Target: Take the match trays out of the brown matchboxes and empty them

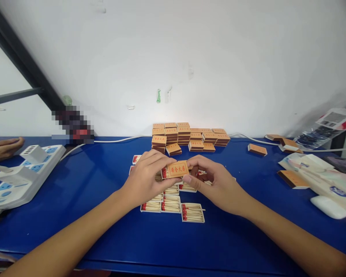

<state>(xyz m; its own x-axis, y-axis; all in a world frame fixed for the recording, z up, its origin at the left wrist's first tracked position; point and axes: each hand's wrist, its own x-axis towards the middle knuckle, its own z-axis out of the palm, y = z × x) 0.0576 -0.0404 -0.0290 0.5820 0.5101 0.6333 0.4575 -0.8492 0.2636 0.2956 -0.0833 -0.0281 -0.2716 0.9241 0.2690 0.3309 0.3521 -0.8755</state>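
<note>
Between my two hands, above the table, is a matchbox, made of an orange sleeve [178, 169] and a white tray of red-tipped matches [165, 172] that sticks out on the left. My left hand [148, 171] pinches the tray end. My right hand [212, 181] grips the sleeve's right end with thumb and fingers. Beneath and in front of my hands lie several open trays of matches [170, 204], partly hidden by the hands. One match tray [192, 212] sits a little apart at the front right.
Stacked matchboxes [183, 134] stand against the wall. Loose matchboxes [257, 149] lie at right, near a tissue pack [320, 181] and a white case [329, 207]. A power strip [29, 173] with plugs is at left, beside another person's hand [5, 149]. A white cable [118, 141] runs along the back.
</note>
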